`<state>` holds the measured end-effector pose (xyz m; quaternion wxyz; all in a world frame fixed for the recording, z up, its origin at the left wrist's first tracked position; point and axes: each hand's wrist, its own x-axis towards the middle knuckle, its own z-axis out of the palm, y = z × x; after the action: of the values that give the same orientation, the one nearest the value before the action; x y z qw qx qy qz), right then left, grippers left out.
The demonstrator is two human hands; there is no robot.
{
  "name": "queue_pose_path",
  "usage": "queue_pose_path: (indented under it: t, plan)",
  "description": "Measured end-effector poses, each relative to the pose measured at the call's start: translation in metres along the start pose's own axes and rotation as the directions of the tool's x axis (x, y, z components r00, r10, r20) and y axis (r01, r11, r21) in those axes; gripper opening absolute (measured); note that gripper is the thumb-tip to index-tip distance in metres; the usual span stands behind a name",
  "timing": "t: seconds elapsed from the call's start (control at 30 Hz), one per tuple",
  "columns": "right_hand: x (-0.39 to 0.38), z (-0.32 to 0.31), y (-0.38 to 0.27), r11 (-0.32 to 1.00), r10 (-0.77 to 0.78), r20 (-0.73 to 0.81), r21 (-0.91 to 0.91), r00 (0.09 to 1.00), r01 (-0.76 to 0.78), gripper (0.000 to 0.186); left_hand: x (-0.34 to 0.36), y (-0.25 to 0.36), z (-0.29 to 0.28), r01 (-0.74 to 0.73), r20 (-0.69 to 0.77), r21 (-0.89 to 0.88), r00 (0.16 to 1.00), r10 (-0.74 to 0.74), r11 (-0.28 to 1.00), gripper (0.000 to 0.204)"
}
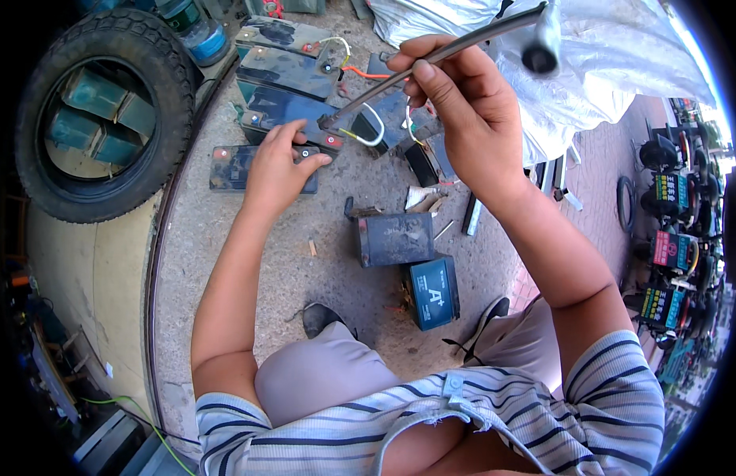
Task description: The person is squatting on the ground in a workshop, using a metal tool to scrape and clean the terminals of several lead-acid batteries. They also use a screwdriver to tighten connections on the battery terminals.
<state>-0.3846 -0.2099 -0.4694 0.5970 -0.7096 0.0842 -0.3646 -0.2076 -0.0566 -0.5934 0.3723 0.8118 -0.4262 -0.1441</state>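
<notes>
My right hand (pixel 479 119) is raised, its fingers and thumb closed round a long metal socket wrench (pixel 471 40). The wrench slants down to the left, and its lower tip is close to a battery's wire connection. A tube with a dark open end sits across its upper end. My left hand (pixel 282 165) rests with fingers apart over the near end of the row, between a dark battery (pixel 284 109) and a smaller battery (pixel 229 168). A red terminal (pixel 333 141) shows just right of its fingertips. A white wire (pixel 379 123) loops from there toward another battery (pixel 369 133).
More batteries (pixel 280 70) stand behind, joined by an orange wire (pixel 368 74). Near my feet are a grey battery (pixel 395 238) and a blue battery (pixel 433 293). A tire (pixel 38 151) lies left, silvery sheeting (pixel 590 87) back right. Scooters (pixel 669 190) line the far right.
</notes>
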Motion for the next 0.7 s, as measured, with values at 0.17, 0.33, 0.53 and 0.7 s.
queue_pose_path:
  t: [0.17, 0.33, 0.53, 0.7]
  plan:
    - [-0.005, -0.005, 0.001, 0.995, 0.101, 0.011, 0.011, 0.995, -0.102, 0.020, 0.004, 0.010, 0.029, 0.067, 0.089, -0.421, 0.995, -0.032, 0.904, 0.025]
    - [-0.011, -0.023, 0.003, 0.994, 0.036, -0.043, 0.109, 0.998, -0.031, 0.021, -0.009, 0.022, 0.041, 0.110, 0.194, -0.468, 0.981, -0.020, 0.877, 0.020]
    - [0.016, -0.068, -0.009, 0.983, 0.063, -0.343, 0.185, 0.937, 0.002, 0.026, -0.014, 0.014, 0.047, 0.312, 0.383, -0.645, 0.922, -0.058, 0.698, 0.018]
    - [0.031, -0.108, -0.024, 0.965, -0.054, -0.379, 0.217, 0.924, 0.145, 0.023, -0.024, 0.012, 0.054, 0.416, 0.408, -0.685, 0.899, -0.158, 0.598, 0.017]
